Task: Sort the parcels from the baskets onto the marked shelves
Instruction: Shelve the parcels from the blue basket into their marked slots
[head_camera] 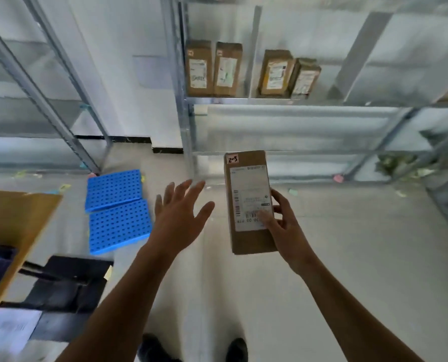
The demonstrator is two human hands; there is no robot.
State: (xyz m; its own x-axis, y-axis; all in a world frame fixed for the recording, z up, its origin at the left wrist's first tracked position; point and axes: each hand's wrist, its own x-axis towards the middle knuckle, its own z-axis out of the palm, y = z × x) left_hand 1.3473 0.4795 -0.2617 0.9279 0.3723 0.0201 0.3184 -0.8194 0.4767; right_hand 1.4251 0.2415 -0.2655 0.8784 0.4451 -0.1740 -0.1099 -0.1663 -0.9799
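Note:
My right hand (283, 228) grips a brown cardboard parcel (246, 241) by its right edge, thumb on the white shipping label. A small tag on the parcel's top left corner reads "2-3". The parcel is held upright in the air in front of the metal shelf rack (243, 101). My left hand (177, 212) hovers to the left of the parcel with fingers spread, holding nothing and apart from the box. Several brown parcels (212, 69) stand upright on an upper shelf of the rack.
A second metal rack (43, 100) stands at the left. Two blue perforated mats (117, 205) lie on the floor. A large cardboard box (16, 226) and a dark basket with a labelled parcel (9, 330) sit at lower left. My shoes (236, 348) show below.

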